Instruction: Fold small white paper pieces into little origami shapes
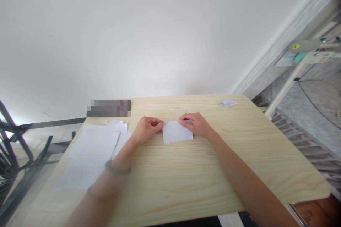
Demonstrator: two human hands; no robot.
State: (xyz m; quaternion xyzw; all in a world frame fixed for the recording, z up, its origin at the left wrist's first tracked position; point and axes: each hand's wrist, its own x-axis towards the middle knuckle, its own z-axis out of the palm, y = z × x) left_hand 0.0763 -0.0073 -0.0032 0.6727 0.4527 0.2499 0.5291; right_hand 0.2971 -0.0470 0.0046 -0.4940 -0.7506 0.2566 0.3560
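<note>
A small white piece of paper (177,132), roughly rectangular, is held between my two hands just above or on the wooden tabletop. My left hand (147,128) pinches its upper left corner between thumb and fingers. At the upper right edge my right hand (196,124) grips it, thumb on top and fingers behind. The paper's lower edge looks slightly uneven near the left. Whether it has more than one layer, I cannot tell.
Loose white sheets (93,152) lie in a pile on the left of the table (170,181), partly behind my left forearm. A folded paper piece (228,103) rests at the far right. A blurred-out dark item (109,108) sits at the back left, near the wall (165,35).
</note>
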